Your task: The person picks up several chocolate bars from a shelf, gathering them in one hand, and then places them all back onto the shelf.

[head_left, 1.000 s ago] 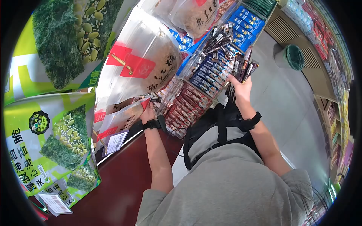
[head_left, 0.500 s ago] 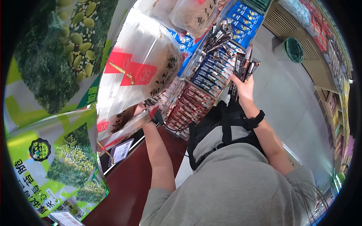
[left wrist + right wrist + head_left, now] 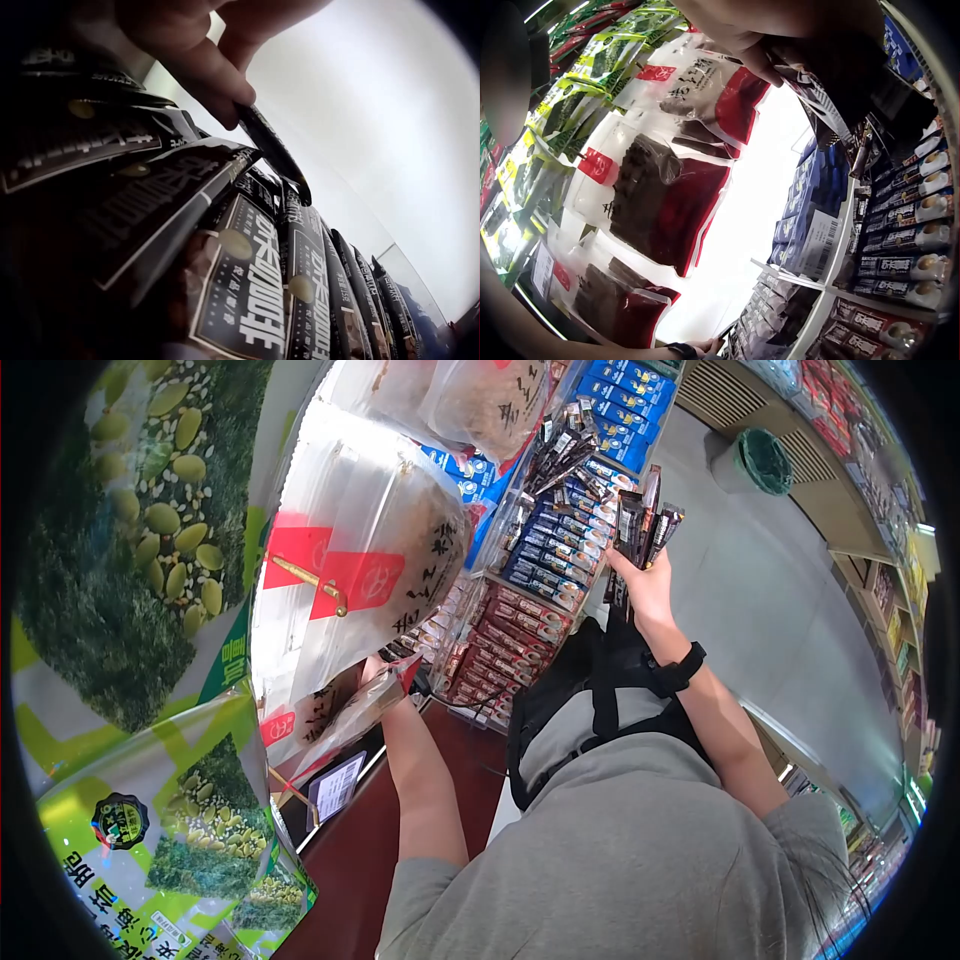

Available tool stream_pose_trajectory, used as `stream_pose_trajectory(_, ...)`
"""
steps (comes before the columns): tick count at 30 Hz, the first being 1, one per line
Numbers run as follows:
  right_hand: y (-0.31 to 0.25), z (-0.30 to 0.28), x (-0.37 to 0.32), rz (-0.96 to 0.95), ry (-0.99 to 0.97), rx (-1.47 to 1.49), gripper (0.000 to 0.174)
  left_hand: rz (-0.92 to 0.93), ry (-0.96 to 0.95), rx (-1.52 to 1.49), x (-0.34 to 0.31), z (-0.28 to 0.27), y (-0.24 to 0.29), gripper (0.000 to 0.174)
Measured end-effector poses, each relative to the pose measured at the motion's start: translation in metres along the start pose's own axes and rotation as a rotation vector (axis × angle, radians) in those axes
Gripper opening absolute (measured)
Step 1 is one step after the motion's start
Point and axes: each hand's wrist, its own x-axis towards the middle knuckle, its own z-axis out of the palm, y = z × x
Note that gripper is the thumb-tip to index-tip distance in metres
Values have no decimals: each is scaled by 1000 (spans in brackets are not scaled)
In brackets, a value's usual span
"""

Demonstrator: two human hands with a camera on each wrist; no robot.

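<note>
Shopper at a snack display: a person in a grey sweatshirt (image 3: 620, 840) stands close against a stepped shelf (image 3: 505, 582) of stick-shaped snacks.

The right hand (image 3: 648, 592), at 1 o'clock in the head view, has its fingers curled tight round the lower ends of a bundle of dark stick packets (image 3: 645, 520). Gripped low like that, the packets fan out at their tops and stand clear of the blue packs (image 3: 560, 550) just to their 9 o'clock.

The left hand (image 3: 196, 52) reaches in at 9 o'clock, under the hanging clear bags (image 3: 380, 550). These bags overhang the shelf, and so hide most of that hand from the head camera. The wrist camera shows what it is doing: its fingers (image 3: 217, 90) pinch the top end of a single dark packet (image 3: 270, 150). That packet is tilted and lifted a little above the row of dark packets (image 3: 300, 277), which stand side by side with labels facing out and only their tops free to be taken.

Maroon packs (image 3: 510, 630) fill the tier below the blue ones. Green seaweed bags (image 3: 120, 540) hang at 9 to 10 o'clock. A green-lined bin (image 3: 765, 460) stands on the floor at 2 o'clock, well apart from both hands.
</note>
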Motion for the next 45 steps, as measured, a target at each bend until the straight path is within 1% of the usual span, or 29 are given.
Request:
stream_pose_trajectory(5,5,0,0,-1,-31,5,29,-2,14,115,4,3,9,27)
stream_pose_trajectory(6,4,1,0,-2,-34,5,29,0,17,139,-4,8,7,27)
stream_pose_trajectory(9,5,1,-1,-9,-41,-48,29,-1,21,212,10,6,19,26)
stream_pose_trajectory(12,7,2,1,-26,-63,-33,29,-2,25,290,1,11,18,26)
stream_pose_trajectory(13,6,2,1,-29,-71,-21,29,-3,24,318,-19,2,9,26)
stream_pose_trajectory(14,4,2,0,-31,-75,-9,28,-3,22,347,-19,2,10,26)
stream_pose_trajectory(19,4,0,-1,-31,-49,5,27,18,-28,503,0,1,18,25)
stream_pose_trajectory(21,9,-3,2,-45,-19,-46,30,33,-54,562,7,10,22,25)
stream_pose_trajectory(25,11,-6,2,-46,-11,-50,29,71,-94,681,1,-4,19,25)
stream_pose_trajectory(29,7,-5,1,-58,-4,6,29,101,-120,791,1,-3,23,24)
stream_pose_trajectory(31,10,-6,4,-73,10,-16,29,114,-128,841,-6,-1,25,24)
stream_pose_trajectory(33,10,-3,5,-67,0,-19,30,125,-131,893,1,9,33,24)
stream_pose_trajectory(36,7,-1,5,-46,-20,-6,31,133,-135,971,-27,7,28,23)
stream_pose_trajectory(37,8,0,5,-28,-33,9,31,133,-136,995,0,23,43,23)
stream_pose_trajectory(38,7,0,4,-27,-37,7,31,133,-136,1019,4,26,47,23)
stream_pose_trajectory(42,5,2,4,-28,-25,34,30,145,-120,1105,1,26,53,23)
stream_pose_trajectory(45,14,-2,11,-36,-17,43,30,170,-109,1165,3,31,65,22)
